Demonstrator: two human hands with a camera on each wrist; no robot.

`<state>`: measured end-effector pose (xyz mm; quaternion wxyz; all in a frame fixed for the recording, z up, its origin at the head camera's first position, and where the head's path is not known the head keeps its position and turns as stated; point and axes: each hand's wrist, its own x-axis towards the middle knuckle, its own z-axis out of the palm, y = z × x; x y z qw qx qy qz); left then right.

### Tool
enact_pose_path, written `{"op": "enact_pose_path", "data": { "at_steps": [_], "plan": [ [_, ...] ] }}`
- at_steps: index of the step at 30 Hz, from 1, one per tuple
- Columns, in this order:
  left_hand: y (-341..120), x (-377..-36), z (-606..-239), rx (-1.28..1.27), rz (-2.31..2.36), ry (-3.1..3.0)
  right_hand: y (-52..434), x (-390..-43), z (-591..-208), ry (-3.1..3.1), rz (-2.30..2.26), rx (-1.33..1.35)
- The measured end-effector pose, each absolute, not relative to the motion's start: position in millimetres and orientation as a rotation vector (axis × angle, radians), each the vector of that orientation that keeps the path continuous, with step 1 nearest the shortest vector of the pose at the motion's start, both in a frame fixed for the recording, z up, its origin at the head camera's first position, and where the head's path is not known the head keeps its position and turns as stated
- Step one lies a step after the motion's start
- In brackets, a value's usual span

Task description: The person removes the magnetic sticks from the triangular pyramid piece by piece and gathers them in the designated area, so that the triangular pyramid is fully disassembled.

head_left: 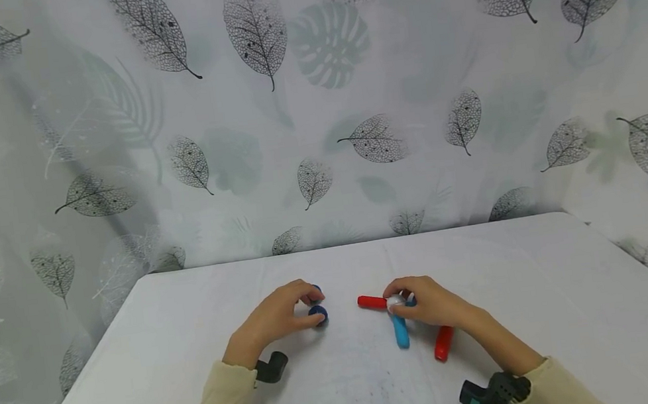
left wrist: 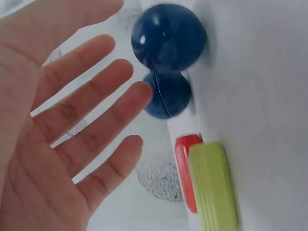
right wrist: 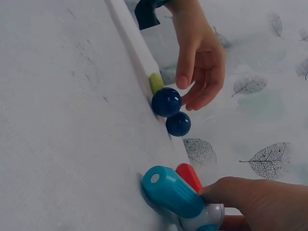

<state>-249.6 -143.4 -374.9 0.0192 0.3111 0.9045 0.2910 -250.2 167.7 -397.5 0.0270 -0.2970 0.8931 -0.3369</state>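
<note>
Resting on the white table, the left hand sits just left of two dark blue balls, which lie touching each other near the table's middle. In the head view its fingers curve over the balls; in the left wrist view the fingers are spread and nearly straight, their tips just beside the balls and gripping neither. A green piece and a red piece lie near the balls in that view.

To the right, the right hand pinches a silver ball that joins coloured sticks: a red stick points left from it and a blue stick points toward the near edge. In the right wrist view the fingers are curled round the joint where the blue stick meets the silver ball. Another red stick lies near the wrist, on the table. A leaf-patterned curtain hangs behind.
</note>
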Motion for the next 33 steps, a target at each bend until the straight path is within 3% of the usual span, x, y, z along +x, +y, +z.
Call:
{"op": "enact_pose_path", "data": {
  "at_steps": [15,33],
  "plan": [
    [-114,-237,-372,1.116,0.74,2.794,165,-252,-394,2.515,-0.989,-1.096],
    [-85,-225,-378,1.087,0.655,2.671,164,-248,-393,2.392,-1.081,-1.197]
  ]
}}
